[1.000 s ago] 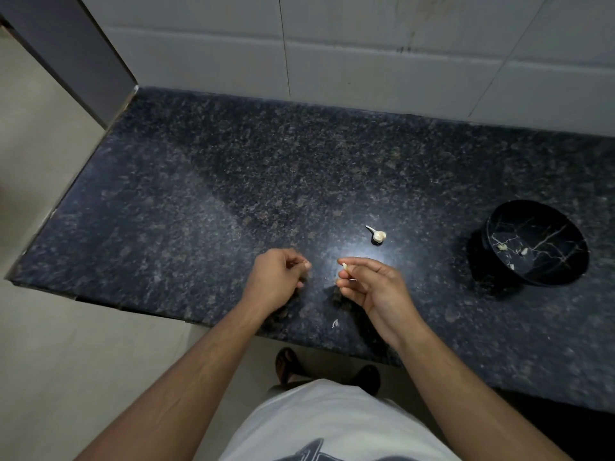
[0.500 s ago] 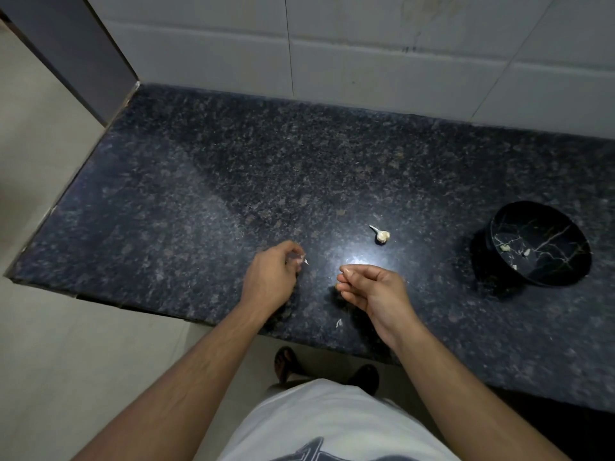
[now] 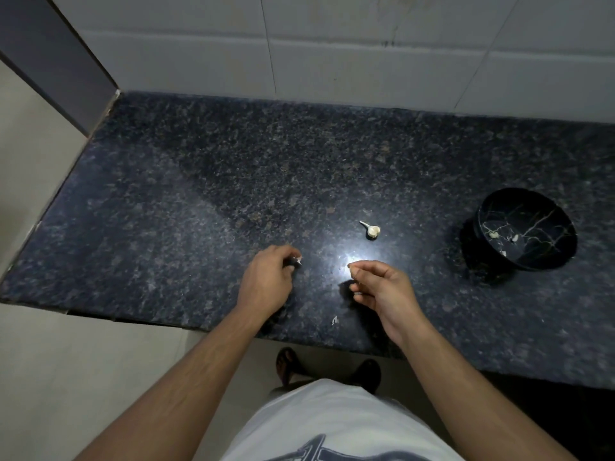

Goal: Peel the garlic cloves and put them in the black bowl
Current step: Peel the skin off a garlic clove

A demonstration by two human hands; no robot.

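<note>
There, on the dark speckled table [image 3: 166,201], one garlic clove [image 3: 372,230] lay pale and unpeeled, its thin stem tip pointing up-left, just beyond both hands. The left hand [image 3: 266,281] pinched a small scrap of skin [image 3: 299,260] at its curled fingertips. The right hand [image 3: 382,289] pinched a tiny pale bit; what it was I could not tell. The bowl [image 3: 499,257], black with light veins, stood well to the right, holding a few pale pieces. A skin flake [image 3: 334,320] lay near the table's front edge.

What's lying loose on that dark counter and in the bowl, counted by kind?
Black bowl: 1
Pale garlic pieces inside the bowl: 3
Garlic piece with stem on the counter: 1
Loose skin scrap near the counter's front edge: 1
Total: 6
</note>
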